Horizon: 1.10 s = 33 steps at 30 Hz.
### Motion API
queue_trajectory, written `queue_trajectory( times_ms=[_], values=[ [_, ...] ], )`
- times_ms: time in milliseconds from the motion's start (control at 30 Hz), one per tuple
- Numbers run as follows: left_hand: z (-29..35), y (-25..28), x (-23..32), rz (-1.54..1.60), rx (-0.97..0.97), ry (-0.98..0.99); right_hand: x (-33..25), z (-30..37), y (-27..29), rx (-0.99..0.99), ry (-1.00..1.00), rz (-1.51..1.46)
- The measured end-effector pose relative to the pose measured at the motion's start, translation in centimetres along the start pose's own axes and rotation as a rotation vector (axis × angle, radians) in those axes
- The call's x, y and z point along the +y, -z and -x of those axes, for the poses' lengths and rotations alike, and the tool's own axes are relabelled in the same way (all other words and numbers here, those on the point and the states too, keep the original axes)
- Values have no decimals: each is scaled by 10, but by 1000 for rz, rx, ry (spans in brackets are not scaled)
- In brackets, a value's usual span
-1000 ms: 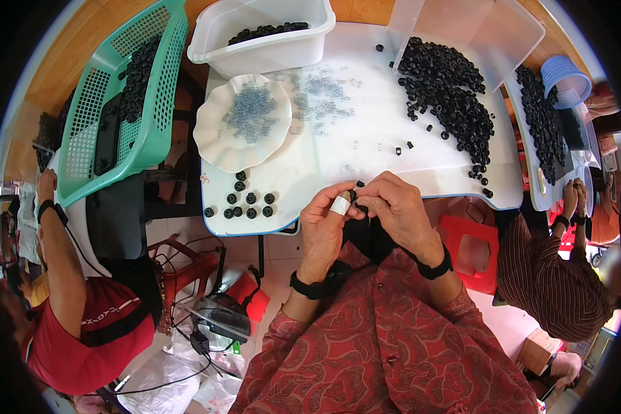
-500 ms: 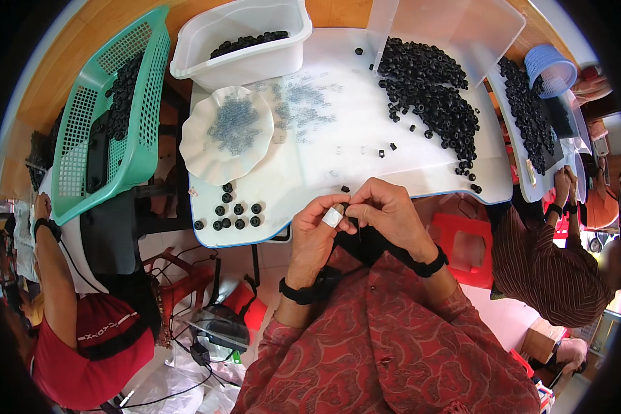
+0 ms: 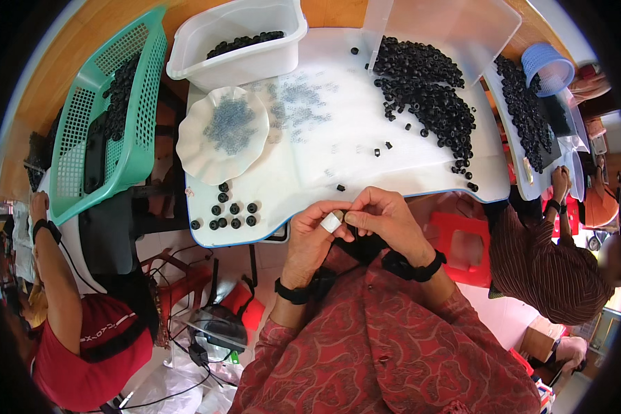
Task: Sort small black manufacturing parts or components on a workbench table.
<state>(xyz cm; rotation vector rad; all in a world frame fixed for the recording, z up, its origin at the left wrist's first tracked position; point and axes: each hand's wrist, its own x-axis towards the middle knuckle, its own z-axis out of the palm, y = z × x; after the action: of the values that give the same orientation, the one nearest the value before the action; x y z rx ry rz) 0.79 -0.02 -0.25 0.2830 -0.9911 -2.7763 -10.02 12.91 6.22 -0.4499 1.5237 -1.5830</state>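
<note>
Small black plastic part (image 3: 352,228) sits at the clock's centre, between the person's two hands and mostly hidden by their fingers. The left hand (image 3: 310,238), white wrapping (image 3: 331,221) round one finger, holds it in a narrow fingertip pinch; the right hand (image 3: 391,226) presses thumb and fingertips closely together on it from three o'clock. Both hands are at the near edge of a white-topped, blue-rimmed table (image 3: 310,162). Just beyond, towards twelve, lies a single black piece (image 3: 341,188). At nine o'clock, black round knob-like parts (image 3: 235,208) stand in a loose group. Two tiny black pieces (image 3: 377,152) lie near each other at one. At ten rests a white wavy-rimmed plate (image 3: 192,153) bearing small translucent greyish pieces (image 3: 230,123); more are scattered at eleven. Farther out at one, a heap of black ring-like parts (image 3: 428,100) spreads from a clear plastic bin (image 3: 455,31). Far at eleven stands a white rectangular tub (image 3: 238,67) holding black parts.
</note>
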Motion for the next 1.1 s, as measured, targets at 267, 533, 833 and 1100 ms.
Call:
queue_trajectory(
  times_ms=[267,533,833,1100],
  values=[
    [-8,-9,-4,197,46,33,17,-22,32,429,300,424],
    [-10,-6,-4,199,53,23,23,-49,46,725,487,1005],
    [-10,-8,-3,174,64,16,20,-55,48,674,460,1072],
    [-9,-13,-1,175,67,-1,24,-56,45,674,475,1184]
  ],
)
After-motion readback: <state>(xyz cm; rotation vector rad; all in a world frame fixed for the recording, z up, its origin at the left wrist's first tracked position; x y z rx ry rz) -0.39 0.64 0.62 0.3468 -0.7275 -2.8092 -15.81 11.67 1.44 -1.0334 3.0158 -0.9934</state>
